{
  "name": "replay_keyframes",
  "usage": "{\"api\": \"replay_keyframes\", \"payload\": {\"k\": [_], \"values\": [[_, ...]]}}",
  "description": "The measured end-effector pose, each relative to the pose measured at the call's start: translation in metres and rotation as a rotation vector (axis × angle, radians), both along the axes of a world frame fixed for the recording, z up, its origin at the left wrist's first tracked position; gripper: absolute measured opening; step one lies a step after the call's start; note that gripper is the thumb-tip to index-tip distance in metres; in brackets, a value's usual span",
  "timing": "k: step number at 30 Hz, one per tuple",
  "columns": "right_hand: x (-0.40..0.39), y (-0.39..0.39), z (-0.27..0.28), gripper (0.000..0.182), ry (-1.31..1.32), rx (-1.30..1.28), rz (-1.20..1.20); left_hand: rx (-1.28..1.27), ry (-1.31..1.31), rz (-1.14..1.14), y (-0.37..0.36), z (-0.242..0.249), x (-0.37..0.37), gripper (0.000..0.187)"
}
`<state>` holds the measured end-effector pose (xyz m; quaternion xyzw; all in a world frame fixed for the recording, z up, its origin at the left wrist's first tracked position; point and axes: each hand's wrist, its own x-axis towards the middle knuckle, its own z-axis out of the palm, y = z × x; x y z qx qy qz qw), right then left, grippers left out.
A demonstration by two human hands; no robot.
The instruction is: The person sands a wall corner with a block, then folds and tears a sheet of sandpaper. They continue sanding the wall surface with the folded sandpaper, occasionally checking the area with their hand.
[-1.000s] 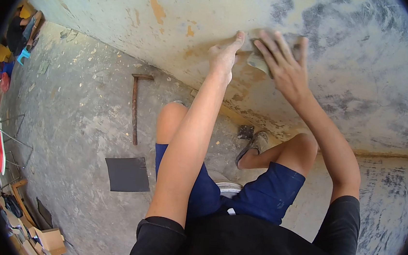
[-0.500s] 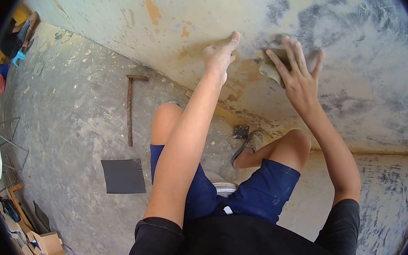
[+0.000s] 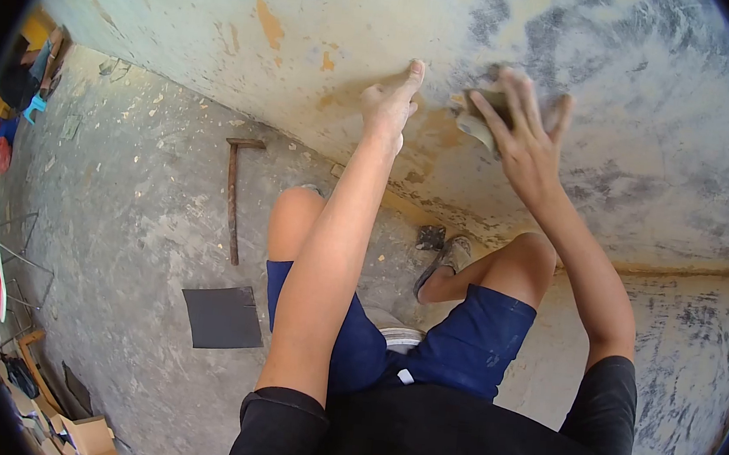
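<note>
My right hand (image 3: 529, 131) presses a folded sheet of sandpaper (image 3: 479, 127) flat on the patchy wall (image 3: 642, 122). Its fingers are spread over the sheet and slightly blurred; the sandpaper's pale, curled edge shows to the left of the palm. To the left, my left hand (image 3: 387, 104) leans on the same wall, open, with one digit stretched upward and nothing visible in it. Part of that hand's fingers is hidden from this angle. Bare brownish patches and dark smudges mark the wall around both hands.
On the concrete floor (image 3: 134, 233) lie a hammer with a long wooden handle (image 3: 232, 203) and a dark square sheet (image 3: 221, 316). A small dark block (image 3: 430, 237) sits near my foot. Cardboard boxes (image 3: 90, 437) and a blue stool (image 3: 35, 107) stand at the left edge.
My right hand has shifted slightly left along the wall with the sandpaper under it. The left hand stays in nearly the same place on the wall.
</note>
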<state>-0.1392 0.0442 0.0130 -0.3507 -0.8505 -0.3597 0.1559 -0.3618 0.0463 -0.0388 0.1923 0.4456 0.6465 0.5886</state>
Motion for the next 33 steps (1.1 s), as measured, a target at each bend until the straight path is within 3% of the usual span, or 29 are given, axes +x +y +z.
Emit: {"api": "replay_keyframes", "payload": {"k": [3, 5, 7, 9, 10, 13, 14, 15, 17, 18, 20, 21, 23, 28, 33], "values": [[-0.045, 0.001, -0.006, 0.053, -0.005, -0.052, 0.024, 0.102, -0.074, -0.001, 0.008, -0.016, -0.002, 0.069], [-0.069, 0.0, -0.008, 0.053, -0.291, 0.14, -0.06, 0.095, -0.028, 0.014, 0.008, -0.021, -0.002, 0.065], [-0.072, -0.013, -0.014, 0.057, -0.265, 0.037, 0.024, 0.101, 0.018, 0.038, 0.004, -0.011, -0.008, 0.061], [-0.064, -0.039, -0.017, 0.055, -0.027, -0.31, 0.222, -0.058, -0.052, -0.114, -0.004, 0.001, -0.018, 0.072], [-0.057, -0.047, -0.021, 0.055, -0.022, -0.297, 0.226, -0.064, 0.058, -0.142, 0.001, -0.007, -0.023, 0.099], [-0.04, -0.057, -0.05, 0.028, 0.588, -0.583, 0.219, -0.213, -0.052, -0.228, 0.008, -0.018, -0.035, 0.108], [-0.038, -0.056, -0.062, 0.029, 0.821, -0.707, 0.169, -0.255, -0.047, -0.264, 0.005, -0.019, -0.035, 0.102], [-0.033, -0.052, -0.066, 0.029, 0.832, -0.691, 0.178, -0.241, -0.032, -0.265, -0.001, -0.011, -0.034, 0.102], [-0.024, -0.044, -0.069, 0.038, 1.156, -1.335, -0.237, -0.164, 0.128, -0.495, -0.021, 0.003, -0.029, 0.087], [-0.024, -0.045, -0.066, 0.038, 1.168, -1.324, -0.229, -0.155, 0.141, -0.5, -0.027, 0.001, -0.024, 0.087], [-0.031, -0.045, -0.058, 0.04, 1.392, -1.455, -0.092, 0.001, 0.247, -0.561, -0.035, -0.002, -0.015, 0.064], [-0.033, -0.049, -0.054, 0.04, 1.396, -1.44, -0.072, 0.018, 0.261, -0.558, -0.04, 0.001, -0.012, 0.064], [-0.038, -0.057, -0.046, 0.04, 1.569, -1.442, 0.1, 0.193, 0.387, -0.607, -0.047, 0.011, -0.011, 0.045], [-0.032, -0.066, -0.03, 0.033, 1.615, -1.644, 0.176, 0.18, 0.392, -0.556, -0.037, -0.011, -0.011, 0.031], [-0.024, -0.066, -0.041, 0.028, 1.549, -1.61, 0.279, 0.204, 0.383, -0.385, -0.033, -0.012, 0.0, 0.024]]}}
